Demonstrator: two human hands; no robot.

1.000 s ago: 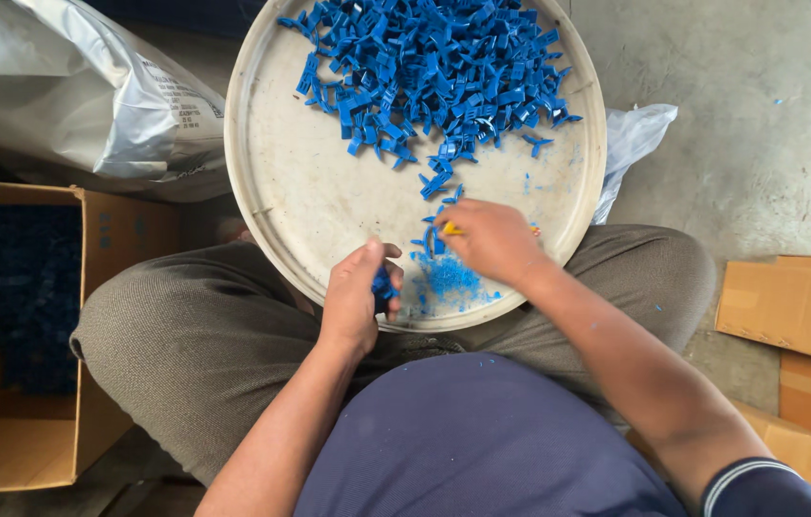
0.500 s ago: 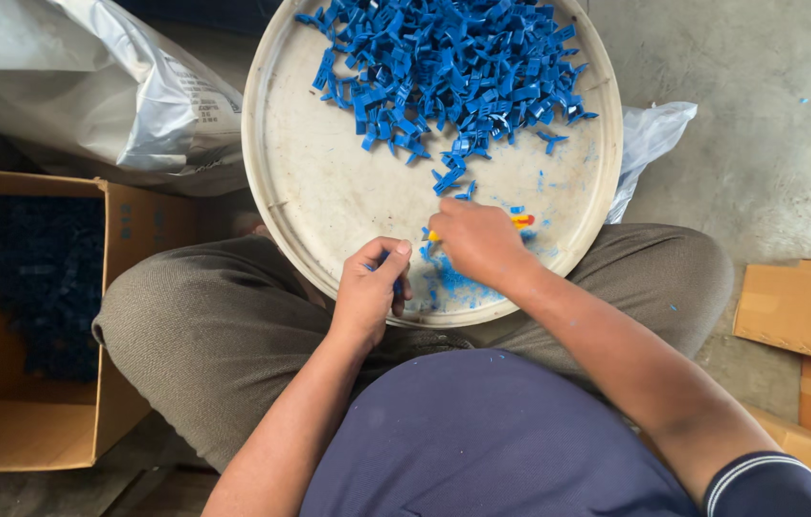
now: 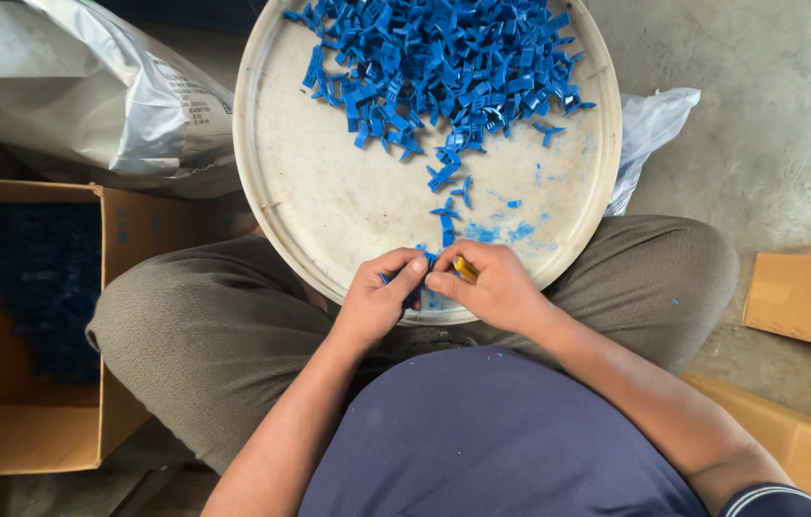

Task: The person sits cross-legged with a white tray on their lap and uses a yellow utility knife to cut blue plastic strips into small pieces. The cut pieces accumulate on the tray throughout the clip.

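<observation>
Left hand (image 3: 382,299): fingers curled closed, thumb and forefinger pinching a small blue plastic piece (image 3: 412,287) at the near rim of the round tray (image 3: 310,206). Most of the piece is covered by the fingers; its shape cannot be made out.

Right hand (image 3: 492,287): fingers closed around a small yellow tool (image 3: 464,269), of which only a short end shows past the forefinger. The fingertips of both hands touch over the tray's near edge.

Tray: pale, shallow, resting across the person's lap on grey trousers (image 3: 204,325). A dense heap of blue plastic pieces (image 3: 444,67) fills its far half. A thin trail of loose pieces and blue crumbs runs from the heap toward the hands.

Surroundings:
- Open cardboard box (image 3: 32,421) to the left, holding dark blue pieces in shadow, hard to resolve.
- Grey-white sack (image 3: 90,91) at upper left, cut off by the frame.
- Clear plastic bag (image 3: 650,124) just behind the tray's right edge, partly hidden by it.
- Flat cardboard sheets (image 3: 803,306) at right on the concrete floor, cut off by the frame.
</observation>
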